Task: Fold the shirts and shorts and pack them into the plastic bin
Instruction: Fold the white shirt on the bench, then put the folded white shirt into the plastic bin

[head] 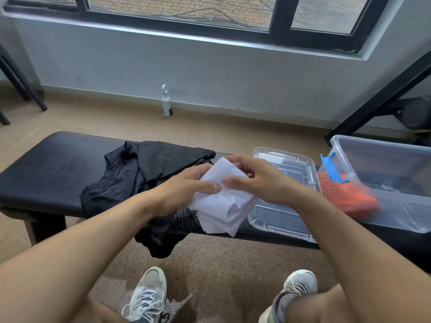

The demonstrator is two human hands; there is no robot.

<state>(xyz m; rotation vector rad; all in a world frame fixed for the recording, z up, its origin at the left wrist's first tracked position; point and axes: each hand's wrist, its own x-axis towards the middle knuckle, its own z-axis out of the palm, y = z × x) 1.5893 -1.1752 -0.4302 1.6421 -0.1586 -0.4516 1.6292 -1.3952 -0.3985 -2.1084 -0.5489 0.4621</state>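
No writing legible, my left hand [186, 187] and right hand [254, 180] mid-frame, fingers curled pinching the folded white shirt [224, 203] above the black surface [46, 169], clear plastic bin [382, 183] at right holding orange garment [347, 197]

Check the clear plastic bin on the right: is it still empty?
No, an orange garment already lies inside the clear plastic bin, against its left wall, below the blue latch.
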